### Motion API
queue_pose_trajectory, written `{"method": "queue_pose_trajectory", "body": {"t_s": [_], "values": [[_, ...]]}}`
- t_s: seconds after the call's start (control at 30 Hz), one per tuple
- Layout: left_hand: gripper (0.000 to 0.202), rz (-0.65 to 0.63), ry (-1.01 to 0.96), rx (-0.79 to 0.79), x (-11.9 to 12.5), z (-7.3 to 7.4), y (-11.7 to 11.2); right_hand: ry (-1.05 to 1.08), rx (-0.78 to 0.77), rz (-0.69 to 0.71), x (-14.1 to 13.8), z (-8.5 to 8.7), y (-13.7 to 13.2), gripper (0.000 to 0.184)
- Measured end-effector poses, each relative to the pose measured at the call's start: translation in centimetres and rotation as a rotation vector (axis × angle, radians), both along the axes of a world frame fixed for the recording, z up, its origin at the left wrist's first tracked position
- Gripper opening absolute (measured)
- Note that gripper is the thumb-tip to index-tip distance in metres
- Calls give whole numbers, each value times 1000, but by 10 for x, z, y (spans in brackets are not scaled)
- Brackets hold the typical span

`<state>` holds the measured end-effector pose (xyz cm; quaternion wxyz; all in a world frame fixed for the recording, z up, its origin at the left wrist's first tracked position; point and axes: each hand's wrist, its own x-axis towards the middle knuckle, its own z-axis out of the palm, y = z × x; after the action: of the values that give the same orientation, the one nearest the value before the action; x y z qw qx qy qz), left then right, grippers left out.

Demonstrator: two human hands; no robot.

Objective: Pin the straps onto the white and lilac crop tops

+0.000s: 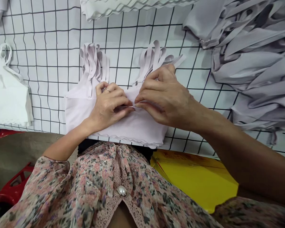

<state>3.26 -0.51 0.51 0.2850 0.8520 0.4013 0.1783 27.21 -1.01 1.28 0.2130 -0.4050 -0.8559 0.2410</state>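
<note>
A stack of pale lilac camisole tops (142, 126) lies in front of me, their thin straps (93, 63) bunched at the far side. My left hand (110, 101), with a ring on one finger, pinches the neckline edge of the top camisole between thumb and fingertips. Close beside it my right hand (165, 95) pinches the same edge, so the fingertips of both hands almost meet at the middle of the neckline. Whether a thread or some small part sits between the fingertips is too small to tell.
The table (123, 34) has a white cloth with a black grid. White strappy tops (9, 98) lie at the left, white scalloped fabric (130, 8) at the far edge. A heap of grey-lilac garments (256, 69) fills the right. Below are a yellow bin (194, 177) and a red object (13, 186).
</note>
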Motion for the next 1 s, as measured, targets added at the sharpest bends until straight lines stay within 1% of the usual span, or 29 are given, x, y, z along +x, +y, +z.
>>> {"method": "queue_pose_trajectory", "body": {"t_s": [0.2, 0.4, 0.53, 0.67, 0.83, 1.0], "values": [[27, -36, -24, 45, 0, -4, -1, -54, 79, 66, -3, 0, 0, 36], [23, -30, -14, 43, 0, -4, -1, -9, 107, 46, -2, 0, 2, 28], [25, -27, -14, 37, 1, -2, -2, 7, 78, 70, 2, 3, 3, 29], [27, -26, -5, 35, 1, -4, -2, -4, 33, 95, 2, 4, 3, 32], [30, -42, -8, 51, 0, -8, -2, -49, 107, 118, 0, 5, 2, 35], [33, -47, -19, 79, 0, -11, -2, -172, 173, 103, -3, 10, 1, 37]]}}
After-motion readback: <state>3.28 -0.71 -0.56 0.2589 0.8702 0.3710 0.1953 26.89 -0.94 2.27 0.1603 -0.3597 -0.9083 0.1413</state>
